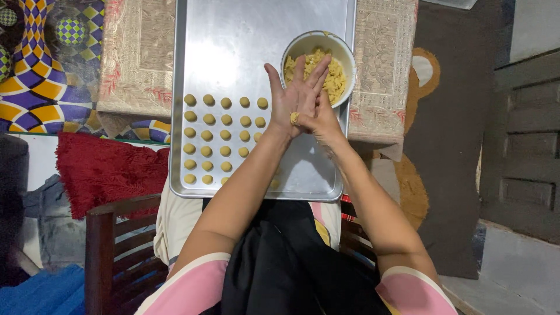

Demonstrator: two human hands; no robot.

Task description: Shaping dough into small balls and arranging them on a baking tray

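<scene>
My left hand (284, 100) and my right hand (318, 108) are pressed palm to palm above a silver baking tray (233, 35), with a small yellow dough ball (294, 118) squeezed between them. Fingers of both hands are stretched out flat. Just beyond my fingertips stands a white bowl (294, 48) holding crumbly yellow dough (335, 76) on the tray's right side. Several small dough balls (207, 135) lie in neat rows on the tray's left half, near my left forearm.
The tray rests on my lap and a beige patterned cloth (140, 52). A red shaggy rug (105, 169) and a dark wooden chair frame (102, 251) are at the left. A brown mat (449, 146) covers the floor at the right.
</scene>
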